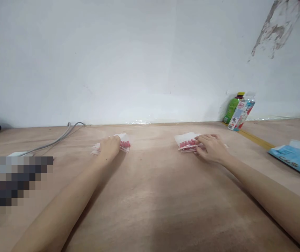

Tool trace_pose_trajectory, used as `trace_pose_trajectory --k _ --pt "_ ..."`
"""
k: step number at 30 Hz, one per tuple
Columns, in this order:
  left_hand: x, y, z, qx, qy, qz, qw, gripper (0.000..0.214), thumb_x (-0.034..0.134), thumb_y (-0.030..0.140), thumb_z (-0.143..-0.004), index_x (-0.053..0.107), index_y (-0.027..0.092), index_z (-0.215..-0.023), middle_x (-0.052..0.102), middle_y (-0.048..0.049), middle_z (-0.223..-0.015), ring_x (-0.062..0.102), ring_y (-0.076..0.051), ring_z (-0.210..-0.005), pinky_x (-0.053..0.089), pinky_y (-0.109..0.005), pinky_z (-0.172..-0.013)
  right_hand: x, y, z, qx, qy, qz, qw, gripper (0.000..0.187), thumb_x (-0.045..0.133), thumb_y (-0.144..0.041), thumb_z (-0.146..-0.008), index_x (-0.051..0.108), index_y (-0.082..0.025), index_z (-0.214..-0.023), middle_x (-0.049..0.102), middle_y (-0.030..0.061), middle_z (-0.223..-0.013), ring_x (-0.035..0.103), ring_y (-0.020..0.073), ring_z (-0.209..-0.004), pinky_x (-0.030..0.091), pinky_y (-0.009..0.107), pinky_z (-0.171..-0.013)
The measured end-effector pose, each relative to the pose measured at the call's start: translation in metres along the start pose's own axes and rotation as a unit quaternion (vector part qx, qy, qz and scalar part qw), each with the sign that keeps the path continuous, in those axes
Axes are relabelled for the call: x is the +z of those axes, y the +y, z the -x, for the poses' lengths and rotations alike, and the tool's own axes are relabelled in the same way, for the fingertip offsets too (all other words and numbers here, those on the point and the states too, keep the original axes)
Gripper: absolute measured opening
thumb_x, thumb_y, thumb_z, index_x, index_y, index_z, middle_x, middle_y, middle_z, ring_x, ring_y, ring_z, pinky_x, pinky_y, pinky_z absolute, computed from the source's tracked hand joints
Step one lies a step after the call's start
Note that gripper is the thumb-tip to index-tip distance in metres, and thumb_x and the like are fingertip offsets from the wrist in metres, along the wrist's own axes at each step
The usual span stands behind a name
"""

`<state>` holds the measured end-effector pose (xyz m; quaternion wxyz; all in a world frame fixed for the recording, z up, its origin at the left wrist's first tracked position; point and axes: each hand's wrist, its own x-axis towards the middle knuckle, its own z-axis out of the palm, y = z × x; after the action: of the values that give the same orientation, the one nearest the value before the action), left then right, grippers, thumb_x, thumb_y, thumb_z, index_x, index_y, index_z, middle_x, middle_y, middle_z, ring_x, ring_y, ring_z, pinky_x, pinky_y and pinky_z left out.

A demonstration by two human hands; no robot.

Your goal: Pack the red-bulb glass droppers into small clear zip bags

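Observation:
Two small stacks of clear plastic packets with pink pieces inside lie on the wooden table [152, 196]. My left hand [109, 148] rests on the left stack [123, 142], fingers curled over it. My right hand [211, 147] lies on the right stack [186, 142], fingers bent and pressing on the packets' right end. Both arms stretch far forward across the table.
A green bottle [232, 108] and a printed pouch [241, 113] lean against the white wall at the back right. A blue packet [297, 159] lies at the right edge. A grey cable [58, 140] runs to a white object at the left, beside a blurred patch.

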<state>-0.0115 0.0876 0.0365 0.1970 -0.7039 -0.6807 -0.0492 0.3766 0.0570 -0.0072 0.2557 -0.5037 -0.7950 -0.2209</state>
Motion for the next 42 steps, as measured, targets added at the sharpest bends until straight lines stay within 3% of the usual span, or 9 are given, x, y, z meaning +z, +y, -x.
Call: trace_pose_trajectory --k 5,10,13,17,22,25,30,35,42 --pt "0.001 0.035 0.011 0.102 0.05 0.038 0.993 0.024 0.037 0.006 -0.083 0.053 0.009 -0.1 0.061 -0.0162 -0.095 0.058 -0.028 -0.09 0.044 -0.035 -0.071 -0.007 -0.03 -0.01 -0.025 0.058 -0.006 0.998 0.02 0.051 -0.037 -0.076 0.059 -0.018 -0.077 0.064 0.0078 -0.09 0.053 0.0217 -0.088 0.027 0.037 -0.082" --pt "0.012 0.093 0.025 0.231 0.068 0.111 0.964 0.022 0.043 0.005 -0.083 0.052 0.013 -0.101 0.063 -0.0109 -0.093 0.061 -0.022 -0.085 0.046 -0.031 -0.07 0.007 -0.073 -0.022 -0.099 0.021 -0.033 0.994 0.015 0.05 -0.029 -0.078 0.059 -0.018 -0.079 0.063 0.0056 -0.084 0.052 0.0183 -0.081 0.025 0.034 -0.078" --pt "0.018 0.111 0.027 0.282 0.089 0.167 0.941 0.018 0.047 0.013 -0.084 0.054 0.014 -0.101 0.063 -0.0085 -0.096 0.06 -0.02 -0.089 0.046 -0.031 -0.077 0.017 -0.091 -0.03 -0.123 -0.001 -0.036 0.992 0.016 0.051 -0.029 -0.078 0.06 -0.018 -0.085 0.063 0.006 -0.086 0.051 0.0184 -0.082 0.025 0.033 -0.075" --pt "0.026 0.1 0.025 0.314 0.123 0.239 0.91 0.032 0.055 0.031 -0.081 0.053 0.017 -0.11 0.055 -0.0094 -0.116 0.049 -0.022 -0.109 0.038 -0.036 -0.094 0.029 -0.095 -0.038 -0.144 -0.006 -0.014 0.989 0.015 0.052 -0.026 -0.077 0.06 -0.016 -0.086 0.063 0.0069 -0.084 0.051 0.0188 -0.081 0.024 0.034 -0.075" --pt "0.037 0.066 0.022 0.344 0.103 0.295 0.885 0.027 0.05 0.03 -0.085 0.06 0.019 -0.107 0.054 -0.0079 -0.118 0.052 -0.02 -0.106 0.042 -0.032 -0.091 0.039 -0.09 -0.04 -0.179 0.025 -0.003 0.984 0.016 0.046 -0.02 -0.081 0.061 -0.018 -0.075 0.063 0.0033 -0.071 0.049 0.015 -0.071 0.024 0.033 -0.075" --pt "0.039 0.059 0.018 0.375 0.075 0.313 0.869 0.025 0.048 0.03 -0.086 0.062 0.023 -0.106 0.055 -0.0046 -0.118 0.053 -0.017 -0.105 0.043 -0.028 -0.09 0.041 -0.088 -0.039 -0.193 0.048 -0.012 0.98 0.021 0.044 -0.018 -0.083 0.061 -0.018 -0.071 0.062 0.0017 -0.067 0.048 0.0135 -0.068 0.024 0.033 -0.076" --pt "0.036 0.064 0.015 0.4 0.061 0.328 0.854 0.026 0.05 0.031 -0.085 0.062 0.023 -0.107 0.056 -0.0046 -0.118 0.053 -0.017 -0.106 0.043 -0.027 -0.09 0.037 -0.081 -0.034 -0.202 0.05 -0.005 0.978 0.022 0.045 -0.016 -0.082 0.059 -0.017 -0.065 0.061 0.0006 -0.061 0.047 0.0132 -0.068 0.023 0.035 -0.081" --pt "0.033 0.072 0.018 0.392 0.099 0.334 0.851 0.031 0.055 0.034 -0.082 0.06 0.019 -0.107 0.058 -0.0074 -0.112 0.054 -0.018 -0.104 0.042 -0.03 -0.089 0.036 -0.077 -0.031 -0.188 0.046 -0.021 0.981 0.022 0.044 -0.017 -0.081 0.06 -0.018 -0.066 0.061 0.0011 -0.062 0.048 0.0138 -0.069 0.023 0.036 -0.082" --pt "0.034 0.107 0.014 0.413 0.155 0.299 0.846 0.018 0.053 0.024 -0.081 0.062 0.018 -0.095 0.062 -0.0056 -0.101 0.056 -0.018 -0.095 0.043 -0.032 -0.085 0.037 -0.081 -0.032 -0.18 0.041 -0.023 0.983 0.021 0.045 -0.02 -0.079 0.059 -0.018 -0.063 0.06 0.0021 -0.062 0.047 0.0149 -0.068 0.023 0.037 -0.082"
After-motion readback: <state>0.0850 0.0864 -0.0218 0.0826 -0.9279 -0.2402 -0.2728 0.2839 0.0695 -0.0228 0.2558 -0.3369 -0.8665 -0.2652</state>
